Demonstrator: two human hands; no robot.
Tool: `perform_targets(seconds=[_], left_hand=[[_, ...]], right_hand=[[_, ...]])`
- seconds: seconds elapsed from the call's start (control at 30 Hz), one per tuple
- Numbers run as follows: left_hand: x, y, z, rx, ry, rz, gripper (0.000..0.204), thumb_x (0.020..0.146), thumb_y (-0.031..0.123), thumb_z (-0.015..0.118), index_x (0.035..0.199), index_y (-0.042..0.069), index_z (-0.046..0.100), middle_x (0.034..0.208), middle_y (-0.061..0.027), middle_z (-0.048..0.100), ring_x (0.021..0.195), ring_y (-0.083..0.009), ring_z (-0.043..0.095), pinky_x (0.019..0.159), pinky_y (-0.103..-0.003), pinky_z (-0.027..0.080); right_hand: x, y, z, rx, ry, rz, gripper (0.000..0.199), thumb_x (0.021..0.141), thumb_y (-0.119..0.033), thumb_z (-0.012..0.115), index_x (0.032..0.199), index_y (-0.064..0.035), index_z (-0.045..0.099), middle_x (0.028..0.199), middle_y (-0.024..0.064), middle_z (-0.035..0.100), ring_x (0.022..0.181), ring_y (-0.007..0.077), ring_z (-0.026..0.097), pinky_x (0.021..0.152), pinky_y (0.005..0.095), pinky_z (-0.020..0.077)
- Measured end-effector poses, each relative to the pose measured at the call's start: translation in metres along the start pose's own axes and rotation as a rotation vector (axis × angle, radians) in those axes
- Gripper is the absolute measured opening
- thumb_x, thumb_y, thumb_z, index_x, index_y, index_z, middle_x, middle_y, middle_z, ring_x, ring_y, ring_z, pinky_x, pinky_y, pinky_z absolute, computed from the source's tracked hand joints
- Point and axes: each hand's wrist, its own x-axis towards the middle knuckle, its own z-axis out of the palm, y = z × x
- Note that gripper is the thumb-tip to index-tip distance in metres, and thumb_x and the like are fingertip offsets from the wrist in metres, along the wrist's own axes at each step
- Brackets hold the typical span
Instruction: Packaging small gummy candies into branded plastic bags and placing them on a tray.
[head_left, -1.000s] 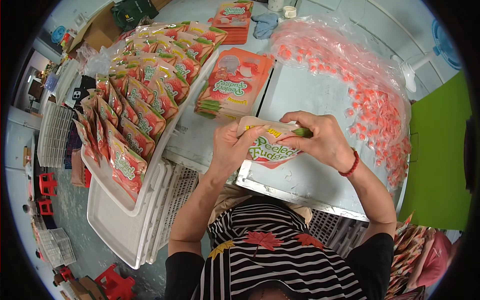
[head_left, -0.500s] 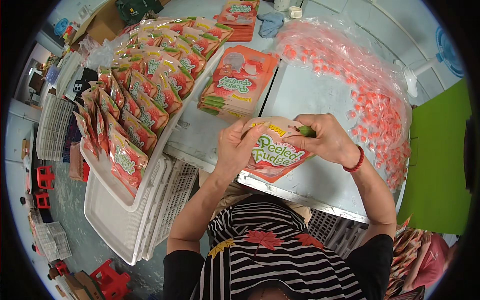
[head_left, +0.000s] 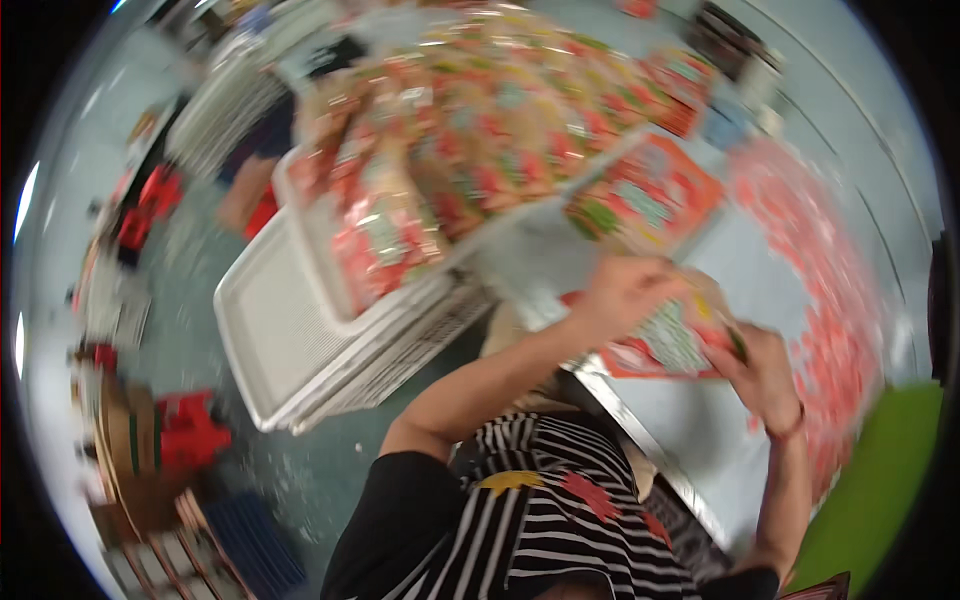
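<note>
Left of table (head_left: 700, 440), white plastic tray (head_left: 322, 250), rounded rim, loaded with glossy, plump packets (head_left: 450, 150). Over on table's far part, flat red-orange stack (head_left: 650, 195), smooth-faced. Above table's near edge, left hand (head_left: 630, 290), fingers curled at pouch's upper left; blur, can't tell if pinching. Smooth, red-bottomed pouch (head_left: 668, 345) over same edge: yellow-marked end points toward table's far side, red edge nearer; long axis unclear. Right hand (head_left: 765, 370) pinches pouch's right side. Along table's right, pink wrapped pieces (head_left: 830, 330), shiny film.
</note>
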Motion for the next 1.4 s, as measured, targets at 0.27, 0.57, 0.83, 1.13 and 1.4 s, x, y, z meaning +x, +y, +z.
perform_targets(seconds=[0.27, 0.57, 0.83, 1.13, 1.4], left_hand=[[-0.033, 0.018, -0.028, 0.252, 0.164, 0.174, 0.082, 0.073, 0.027, 0.076, 0.136, 0.000, 0.031, 0.135, -0.0218, 0.039, 0.128, -0.0330, 0.037, 0.104, -0.038, 0.034], [-0.054, 0.039, -0.055, 0.308, 0.386, 0.133, 0.120, 0.063, 0.038, 0.083, 0.145, 0.001, 0.003, 0.151, -0.0236, 0.010, 0.140, -0.0340, 0.018, 0.113, -0.041, 0.022], [-0.088, 0.025, -0.215, 0.633, 0.943, 0.173, 0.073, 0.079, -0.007, 0.058, 0.142, 0.001, 0.023, 0.136, -0.0237, 0.040, 0.126, -0.0380, 0.040, 0.106, -0.039, 0.031], [-0.099, -0.050, -0.349, 1.211, 0.672, -0.075, 0.084, 0.082, 0.038, 0.067, 0.140, -0.004, 0.024, 0.142, -0.0274, 0.027, 0.133, -0.0373, 0.028, 0.110, -0.042, 0.022], [-0.079, -0.009, -0.344, 1.060, 0.816, 0.154, 0.050, 0.098, 0.020, 0.039, 0.140, -0.004, 0.028, 0.144, -0.0194, 0.033, 0.136, -0.0307, 0.028, 0.111, -0.034, 0.021]], right_hand=[[0.023, -0.041, 0.004, 0.504, 0.074, 0.214, 0.016, 0.089, -0.013, 0.063, 0.093, 0.0020, 0.062, 0.072, 0.0000, 0.062, 0.056, 0.0040, 0.051, 0.048, 0.0199, 0.0413], [0.083, -0.143, 0.049, 0.785, -0.018, -0.054, 0.020, 0.092, -0.007, 0.057, 0.109, 0.0028, 0.058, 0.090, -0.0004, 0.062, 0.078, 0.0036, 0.054, 0.068, 0.0205, 0.0455], [0.084, -0.160, 0.056, 0.670, -0.132, -0.439, 0.030, 0.097, -0.019, 0.049, 0.117, 0.0020, 0.054, 0.090, 0.0097, 0.064, 0.083, 0.0152, 0.060, 0.081, 0.0315, 0.0458], [0.057, -0.068, 0.073, 0.803, -0.052, -0.031, 0.020, 0.097, -0.010, 0.049, 0.109, 0.0028, 0.058, 0.085, 0.0062, 0.064, 0.080, 0.0115, 0.060, 0.078, 0.0256, 0.0475], [0.030, -0.013, 0.105, 0.760, -0.026, 0.093, 0.020, 0.095, -0.009, 0.052, 0.108, 0.0053, 0.058, 0.085, 0.0062, 0.064, 0.080, 0.0117, 0.061, 0.076, 0.0241, 0.0500]])
